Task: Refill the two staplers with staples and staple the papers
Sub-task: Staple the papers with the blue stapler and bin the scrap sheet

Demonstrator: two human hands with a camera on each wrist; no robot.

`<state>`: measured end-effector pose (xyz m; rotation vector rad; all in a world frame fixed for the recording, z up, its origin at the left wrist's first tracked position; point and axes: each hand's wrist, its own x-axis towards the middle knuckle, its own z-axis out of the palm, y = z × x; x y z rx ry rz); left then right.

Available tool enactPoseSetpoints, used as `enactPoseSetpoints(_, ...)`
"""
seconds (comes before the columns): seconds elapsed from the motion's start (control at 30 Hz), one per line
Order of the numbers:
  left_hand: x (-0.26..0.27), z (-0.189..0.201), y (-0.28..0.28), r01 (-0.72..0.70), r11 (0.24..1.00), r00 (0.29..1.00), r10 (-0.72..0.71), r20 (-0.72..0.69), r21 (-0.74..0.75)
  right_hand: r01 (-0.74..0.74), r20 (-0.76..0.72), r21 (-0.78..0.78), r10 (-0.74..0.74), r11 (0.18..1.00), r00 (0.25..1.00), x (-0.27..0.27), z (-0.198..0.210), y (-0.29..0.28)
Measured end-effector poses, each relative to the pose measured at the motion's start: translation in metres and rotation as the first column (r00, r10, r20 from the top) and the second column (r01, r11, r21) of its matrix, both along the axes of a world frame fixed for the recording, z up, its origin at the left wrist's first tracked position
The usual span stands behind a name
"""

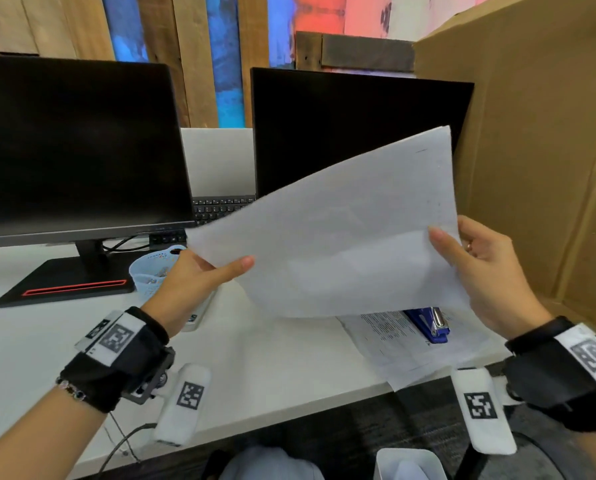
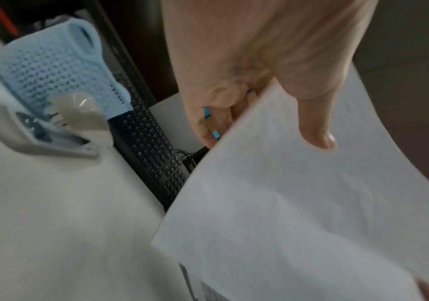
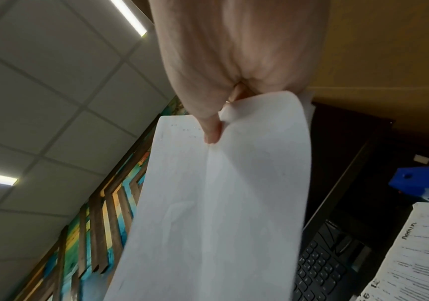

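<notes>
Both hands hold a blank-sided sheet of paper [image 1: 341,230] up in the air above the white desk [image 1: 272,358], tilted. The left hand [image 1: 189,285] pinches its left edge, thumb on top; the right hand [image 1: 487,271] pinches its right edge. Under the sheet, near the desk's front right edge, printed papers [image 1: 393,341] lie flat with a blue stapler [image 1: 430,325] on them. A grey stapler [image 2: 36,134] lies open beside a light blue basket [image 2: 54,69], toward the desk's back.

white desk [image 1: 272,358], printed papers [image 1: 390,341], basket [image 1: 147,271]
</notes>
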<state>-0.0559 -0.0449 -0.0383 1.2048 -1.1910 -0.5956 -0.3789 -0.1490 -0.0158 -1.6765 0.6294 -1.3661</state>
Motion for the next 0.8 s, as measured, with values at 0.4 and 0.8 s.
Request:
enactPoseSetpoints(0.4,-0.044,0.018,0.015,0.305,0.945,0.897,-0.243,-0.370,0.118,-0.099,-0.462,-0.143,0.022,0.985,0.887,0.044,-0.019,0.052)
enactPoseSetpoints(0.8,-0.070,-0.004,0.016,0.295,0.953,0.904,-0.256,-0.344,0.067,-0.298,-0.656,-0.142,0.136,0.944,0.742,0.097,-0.068,0.070)
